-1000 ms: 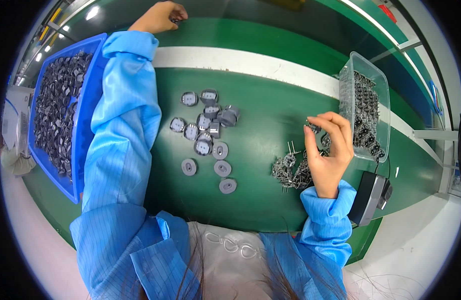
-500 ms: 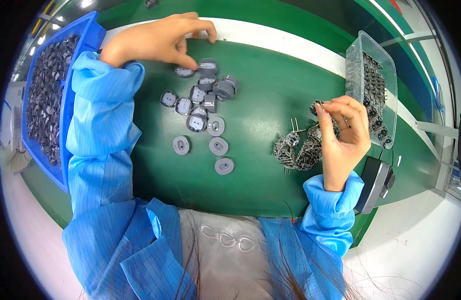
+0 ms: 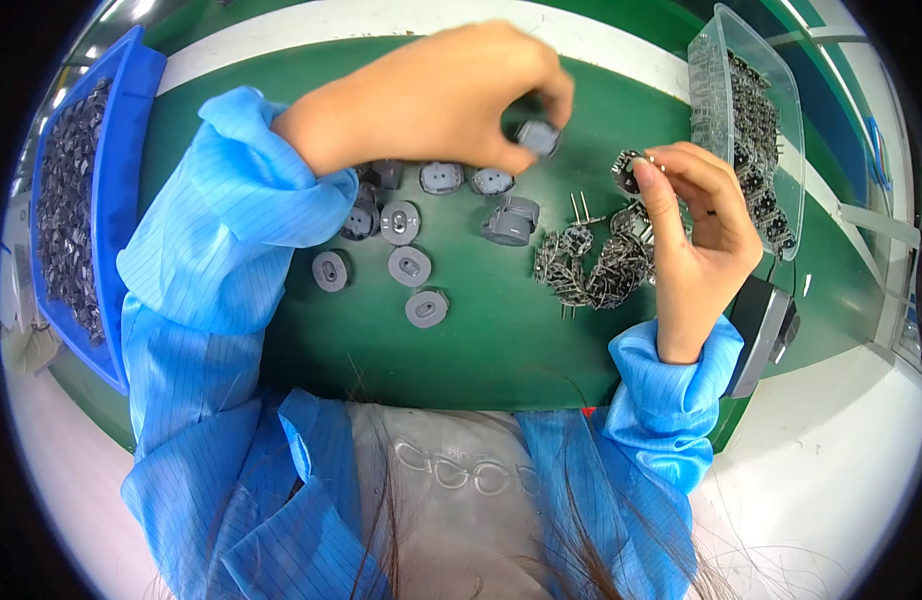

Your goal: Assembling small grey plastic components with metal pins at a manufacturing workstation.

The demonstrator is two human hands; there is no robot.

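Observation:
My left hand (image 3: 456, 95) reaches across the far middle of the table, with thumb and fingers closed round a grey oval plastic housing (image 3: 538, 139). Slightly blurred, that housing hangs above two others (image 3: 511, 220) lying together. At the right, my right hand (image 3: 709, 225) pinches a small round circuit board (image 3: 629, 172) between thumb and fingertips. Just below that board lies a pile of similar boards with metal pins (image 3: 591, 268). Several more housings (image 3: 411, 266) rest left of the pile, some partly hidden by my left wrist and sleeve.
A blue bin (image 3: 131, 150) full of dark grey parts stands at the left. On the right is a clear plastic box (image 3: 710, 95) holding rows of circuit boards. A black boxy device (image 3: 759, 330) sits near the table's right edge. The green tabletop (image 3: 481, 350) has a white strip behind.
My left hand has moved right from the housings at the far left and now carries one. Several housings lie further right than before. My right hand still pinches the board; the view has shifted slightly.

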